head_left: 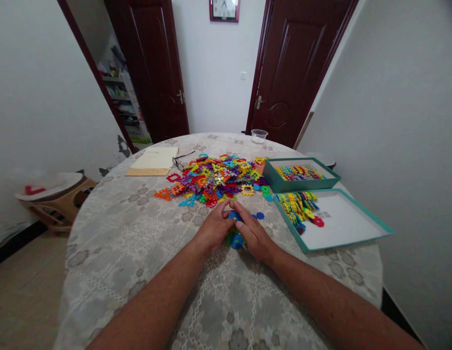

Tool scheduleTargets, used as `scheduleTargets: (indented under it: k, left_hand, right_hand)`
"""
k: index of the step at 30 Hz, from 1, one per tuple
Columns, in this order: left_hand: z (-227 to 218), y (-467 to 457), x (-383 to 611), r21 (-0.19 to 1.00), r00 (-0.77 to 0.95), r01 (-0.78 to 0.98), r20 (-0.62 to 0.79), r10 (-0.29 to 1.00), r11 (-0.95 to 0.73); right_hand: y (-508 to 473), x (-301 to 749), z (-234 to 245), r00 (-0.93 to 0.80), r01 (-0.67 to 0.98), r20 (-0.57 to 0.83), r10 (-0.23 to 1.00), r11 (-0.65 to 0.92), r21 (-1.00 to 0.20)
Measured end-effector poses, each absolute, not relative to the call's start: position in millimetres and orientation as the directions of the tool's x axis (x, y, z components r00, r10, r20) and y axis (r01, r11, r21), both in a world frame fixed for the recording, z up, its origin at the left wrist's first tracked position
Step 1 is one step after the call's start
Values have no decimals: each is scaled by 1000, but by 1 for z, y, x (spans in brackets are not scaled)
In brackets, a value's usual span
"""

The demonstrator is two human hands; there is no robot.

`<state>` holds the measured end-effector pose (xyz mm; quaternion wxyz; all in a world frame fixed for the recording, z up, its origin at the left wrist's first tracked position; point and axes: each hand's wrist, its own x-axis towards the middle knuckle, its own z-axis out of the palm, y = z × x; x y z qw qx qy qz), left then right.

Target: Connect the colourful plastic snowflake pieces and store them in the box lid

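- Neatly, the green box point(297, 185) holds coloured rows point(299, 172); the white tray point(352, 218), mostly yellow pieces point(297, 201).
- Left hand point(214, 224) and right hand point(257, 237) clasp the blue-green cluster point(236, 240) between them.

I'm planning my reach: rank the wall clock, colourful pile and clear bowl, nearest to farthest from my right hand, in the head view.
1. Colourful pile: ahead, slightly left.
2. Clear bowl: far side.
3. Wall clock: high, back.

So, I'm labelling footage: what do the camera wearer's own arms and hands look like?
The ungloved left hand and ungloved right hand show no watch, bracelet or markings at the wrists. The left forearm and right forearm are bare, with no sleeves in view. Rings would be too small to tell.
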<state>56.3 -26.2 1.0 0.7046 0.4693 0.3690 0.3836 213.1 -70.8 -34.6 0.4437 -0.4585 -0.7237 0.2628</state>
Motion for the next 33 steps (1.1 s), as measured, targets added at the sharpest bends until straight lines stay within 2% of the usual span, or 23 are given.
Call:
scheduleTargets:
  k: [4,7,10,13,19,25,33]
  left_hand:
    - [2,-26,58,957,425,-213,-90,901,197]
    - [5,-25,58,989,449,-132,-4,893,71]
    - [8,-26,57,999,469,-24,-26,883,42]
    - [10,-27,56,999,479,37,-45,877,32]
    - [-1,-21,57,991,416,97,44,908,-92]
    - [-11,-17,59,1000,415,1,22,910,-25]
    - [-3,-23,59,1000,416,-1,-22,909,25]
  right_hand:
    - [-76,212,-29,-209,369,421,883,470,-802]
    - [-77,212,-27,-236,345,414,879,474,-810]
    - [-78,214,-28,-245,301,402,882,463,-834]
    - [-76,215,-28,-207,188,417,885,454,-871]
    - [-70,212,-25,-75,-73,400,913,395,-916]
    - [-64,213,-20,-13,-141,325,946,320,-937]
    - [-61,216,-11,27,-226,246,969,245,-943]
